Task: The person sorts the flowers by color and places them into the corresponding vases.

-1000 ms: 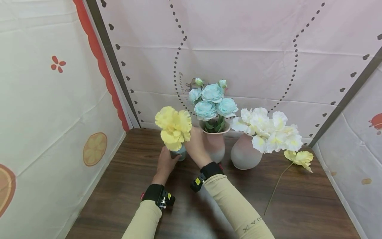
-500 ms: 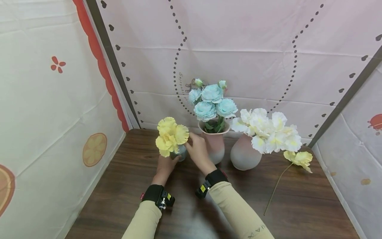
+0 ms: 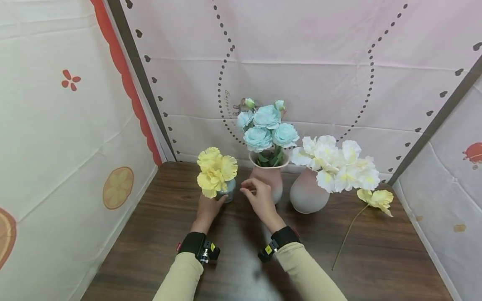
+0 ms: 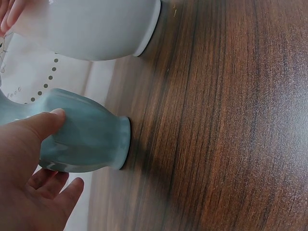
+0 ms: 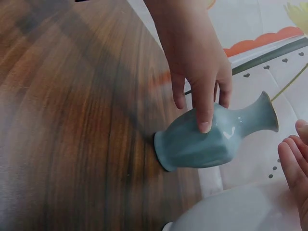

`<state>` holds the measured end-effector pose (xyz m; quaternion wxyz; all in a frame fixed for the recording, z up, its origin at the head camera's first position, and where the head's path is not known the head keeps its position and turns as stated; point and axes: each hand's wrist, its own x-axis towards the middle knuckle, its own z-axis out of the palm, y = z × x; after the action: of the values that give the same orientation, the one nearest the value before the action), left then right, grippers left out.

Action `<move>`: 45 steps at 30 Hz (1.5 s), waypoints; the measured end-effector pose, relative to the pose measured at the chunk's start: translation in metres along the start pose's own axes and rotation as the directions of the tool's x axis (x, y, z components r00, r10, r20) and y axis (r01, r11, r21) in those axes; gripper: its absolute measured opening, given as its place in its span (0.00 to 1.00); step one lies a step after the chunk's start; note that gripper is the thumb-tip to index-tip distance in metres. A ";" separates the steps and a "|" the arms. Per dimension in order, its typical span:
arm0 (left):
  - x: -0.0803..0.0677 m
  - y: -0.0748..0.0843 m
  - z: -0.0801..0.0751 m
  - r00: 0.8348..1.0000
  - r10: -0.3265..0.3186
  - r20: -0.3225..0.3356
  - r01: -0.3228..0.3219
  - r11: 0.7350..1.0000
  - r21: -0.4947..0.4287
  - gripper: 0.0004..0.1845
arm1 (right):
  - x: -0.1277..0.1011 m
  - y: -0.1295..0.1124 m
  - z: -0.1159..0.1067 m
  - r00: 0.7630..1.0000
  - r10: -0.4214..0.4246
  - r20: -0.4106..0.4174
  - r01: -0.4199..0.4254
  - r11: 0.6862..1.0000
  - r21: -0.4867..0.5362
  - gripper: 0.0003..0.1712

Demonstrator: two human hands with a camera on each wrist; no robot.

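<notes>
A small blue-green vase [image 3: 230, 191] with yellow flowers [image 3: 216, 172] stands upright on the wooden table. My left hand [image 3: 208, 210] holds its body; in the left wrist view the thumb lies on one side of the vase [image 4: 86, 137] and the fingers on the other. One thin stem [image 5: 288, 84] shows at the vase mouth in the right wrist view. To the right of this vase my right hand [image 3: 262, 200] hovers, fingers loosely bent, with nothing seen in it. It is apart from the small vase and in front of a pink-and-grey vase [image 3: 271, 182].
Blue flowers [image 3: 267, 129] fill the pink-and-grey vase. Right of it, a rounder vase [image 3: 309, 196] bears white flowers [image 3: 339, 165] leaning right. A single yellow flower [image 3: 378, 200] with a long stem lies on the table [image 3: 376, 267]. Cloth-covered walls [image 3: 301, 83] enclose the back and sides.
The yellow flowers have sunk lower over the small vase. My right hand has come away from them, moving right and toward me. My left hand has kept its hold on the vase.
</notes>
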<state>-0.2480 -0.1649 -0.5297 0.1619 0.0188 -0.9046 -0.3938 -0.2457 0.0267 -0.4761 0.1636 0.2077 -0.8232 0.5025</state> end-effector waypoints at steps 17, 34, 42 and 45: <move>0.003 -0.004 0.000 0.998 -0.050 0.025 0.049 0.999 0.014 0.38 | -0.038 0.017 -0.022 0.992 0.094 -0.084 -0.096 0.995 -0.020 0.05; 0.002 -0.004 -0.001 0.997 -0.051 0.064 0.051 0.999 -0.008 0.38 | -0.072 0.048 -0.064 0.975 0.154 -0.158 -0.157 0.987 -0.009 0.07; 0.003 -0.004 0.000 0.997 -0.040 0.065 0.041 0.999 -0.012 0.38 | -0.085 0.061 -0.089 0.958 0.210 -0.195 -0.214 0.977 -0.001 0.06; 0.002 -0.005 0.001 0.997 -0.043 0.065 0.044 0.999 -0.008 0.39 | -0.089 0.065 -0.098 0.947 0.249 -0.204 -0.259 0.966 -0.023 0.07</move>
<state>-0.2510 -0.1684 -0.5331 0.1242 0.0249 -0.9069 -0.4019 -0.1961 0.1573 -0.5247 0.1844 0.0445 -0.8347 0.5171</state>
